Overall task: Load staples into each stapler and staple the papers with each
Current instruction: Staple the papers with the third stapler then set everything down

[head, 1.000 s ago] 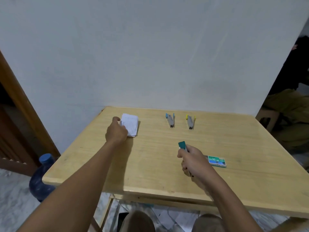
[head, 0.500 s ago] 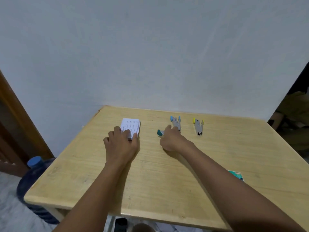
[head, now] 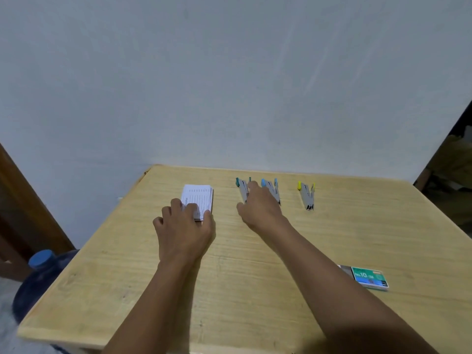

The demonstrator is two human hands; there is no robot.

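A small stack of lined white papers (head: 200,196) lies at the back left of the wooden table (head: 255,290). My left hand (head: 182,227) holds its near end, index finger on top and thumb at the right edge. Three grey staplers lie in a row near the wall: teal-tipped (head: 242,188), blue-tipped (head: 272,189) and yellow-tipped (head: 307,194). My right hand (head: 258,210) rests between the teal and blue staplers with its fingers stretched out, touching the teal one. A green staple box (head: 370,277) lies at the near right, its tray slid partly out.
A white wall rises right behind the table. A blue water jug (head: 38,277) stands on the floor past the table's left edge, beside a brown wooden door frame (head: 23,200). A dark doorway opens at the far right.
My right hand carried the teal stapler from the table's near middle to the back and laid it left of the blue one. My left hand stayed on the papers.
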